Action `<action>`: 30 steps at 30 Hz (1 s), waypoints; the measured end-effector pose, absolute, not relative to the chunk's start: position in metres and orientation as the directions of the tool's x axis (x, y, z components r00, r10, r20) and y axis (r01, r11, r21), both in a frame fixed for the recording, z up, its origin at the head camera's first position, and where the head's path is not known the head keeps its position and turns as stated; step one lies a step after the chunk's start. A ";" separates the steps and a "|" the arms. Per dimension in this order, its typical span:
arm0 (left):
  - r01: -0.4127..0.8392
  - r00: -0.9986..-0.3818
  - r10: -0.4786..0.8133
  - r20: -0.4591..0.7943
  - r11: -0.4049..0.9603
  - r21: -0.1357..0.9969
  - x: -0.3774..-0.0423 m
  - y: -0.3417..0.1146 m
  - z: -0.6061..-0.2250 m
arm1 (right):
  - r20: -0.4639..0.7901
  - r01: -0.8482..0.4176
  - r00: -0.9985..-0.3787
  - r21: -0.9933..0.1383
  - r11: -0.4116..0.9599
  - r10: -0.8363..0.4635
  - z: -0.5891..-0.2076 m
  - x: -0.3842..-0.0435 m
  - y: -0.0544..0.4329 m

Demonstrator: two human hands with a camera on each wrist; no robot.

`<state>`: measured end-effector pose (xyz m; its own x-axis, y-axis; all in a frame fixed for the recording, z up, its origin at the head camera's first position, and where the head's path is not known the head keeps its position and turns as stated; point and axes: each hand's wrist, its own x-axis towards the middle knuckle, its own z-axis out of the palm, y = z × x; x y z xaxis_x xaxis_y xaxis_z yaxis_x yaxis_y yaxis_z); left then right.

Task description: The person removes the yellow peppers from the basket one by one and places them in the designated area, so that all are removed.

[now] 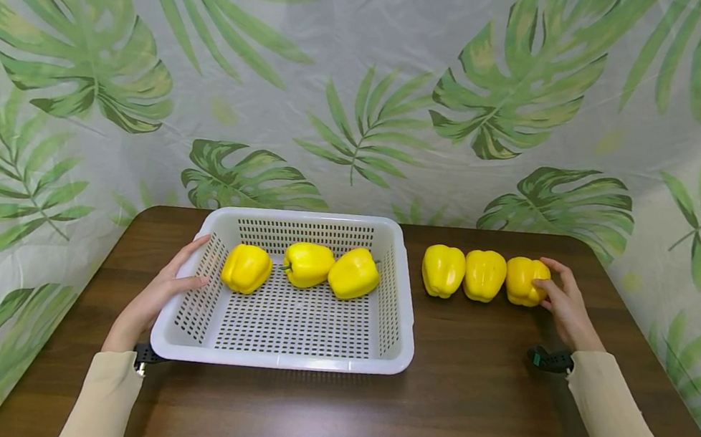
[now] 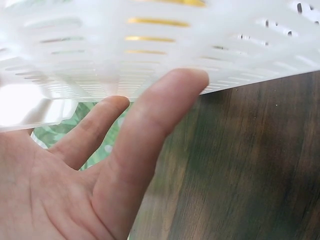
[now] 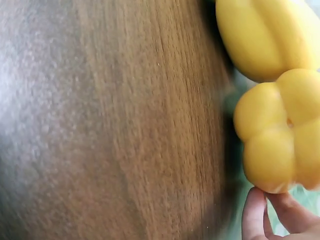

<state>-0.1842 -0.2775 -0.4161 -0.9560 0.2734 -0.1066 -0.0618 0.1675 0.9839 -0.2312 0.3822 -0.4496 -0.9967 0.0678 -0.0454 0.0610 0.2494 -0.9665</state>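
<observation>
A white slotted plastic basket (image 1: 282, 362) sits left of centre in the head view. My left hand (image 1: 170, 284) holds its left rim; in the left wrist view that hand's fingers (image 2: 145, 120) lie against the slotted wall. Inside the basket are three yellow bell peppers, the left one (image 1: 246, 269) apart from the middle one (image 1: 308, 266) and the right one (image 1: 353, 274). On the right, my right hand (image 1: 564, 304) grips the right side of a yellow bell pepper (image 1: 523, 281), the end one of a row of three. The right wrist view shows this pepper's lobed end (image 3: 275, 132) with fingertips against it.
Two more yellow bell peppers, one (image 1: 443, 271) beside the other (image 1: 484, 275), stand between the basket and the gripped pepper. Everything rests on a dark brown wooden table (image 1: 365, 429). A leaf-patterned cloth (image 1: 378, 34) hangs behind the table's far edge and along both sides.
</observation>
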 end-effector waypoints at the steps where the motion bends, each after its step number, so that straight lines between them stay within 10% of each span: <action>1: -0.061 -0.956 0.273 -0.106 0.169 0.984 -0.184 -0.277 -0.416 | -0.047 0.063 -0.997 -0.965 0.254 0.067 -0.450 -0.232 0.382; 30: -0.054 -0.961 0.259 -0.101 0.182 0.982 -0.185 -0.277 -0.416 | 0.133 -0.154 -0.975 -0.983 -0.105 0.179 -0.435 -0.221 0.380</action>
<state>-0.1848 -0.2771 -0.4156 -0.9607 0.2588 -0.1008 -0.0540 0.1820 0.9818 -0.2212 0.3796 -0.4353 -0.9748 0.1789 0.1333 -0.1536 -0.1050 -0.9825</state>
